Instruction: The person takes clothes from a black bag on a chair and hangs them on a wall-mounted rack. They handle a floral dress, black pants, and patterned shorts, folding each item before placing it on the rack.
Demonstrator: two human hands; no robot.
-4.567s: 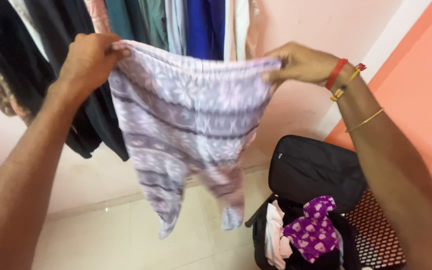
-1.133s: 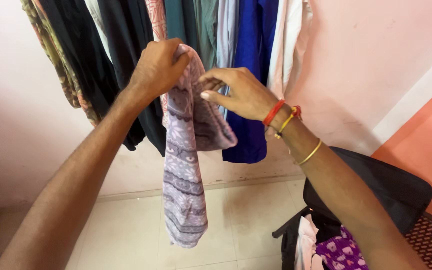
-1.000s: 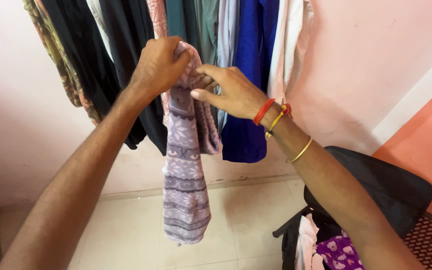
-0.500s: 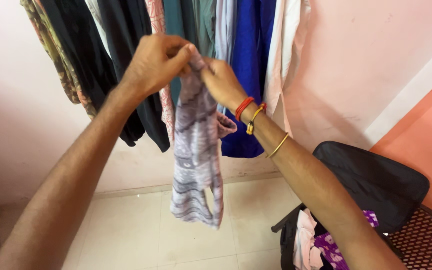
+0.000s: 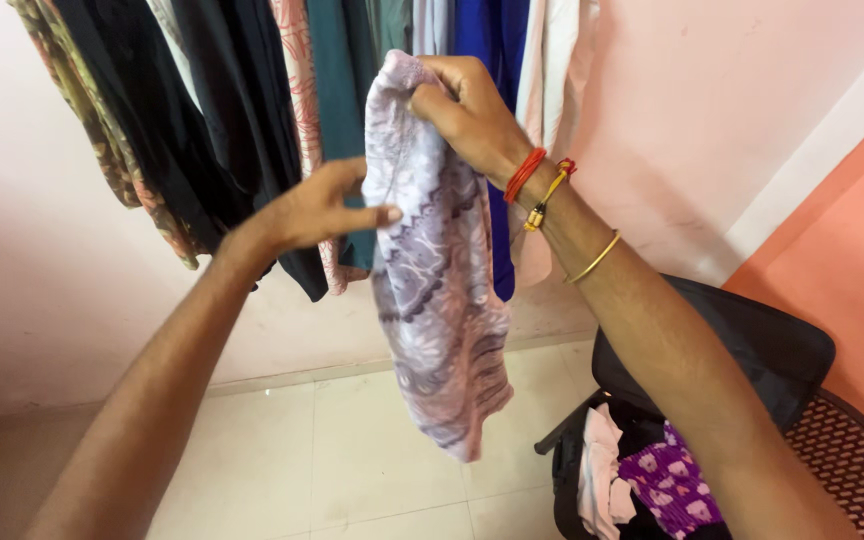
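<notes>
We hold a lilac patterned garment (image 5: pixel 437 270) up in front of the row of hanging clothes (image 5: pixel 282 110). Our right hand (image 5: pixel 467 110) is clenched on the garment's top edge, gripping the bunched fabric so that the rest hangs straight down from it. Our left hand (image 5: pixel 317 208) is lower and to the left of the garment, fingers (image 5: pixel 367 214) stretched out flat with their tips touching its left edge; it is spread rather than gripping. The garment's lower end dangles above the pale tiled floor (image 5: pixel 312 450). On the right wrist, just below the garment's top, we wear a red thread band (image 5: pixel 524 174), and further down the arm a thin gold bangle (image 5: pixel 592 260). Below and to the right of the garment lies an open black suitcase (image 5: pixel 742 350), with a purple patterned cloth (image 5: pixel 672 485) and a white cloth (image 5: pixel 597 470) inside.
</notes>
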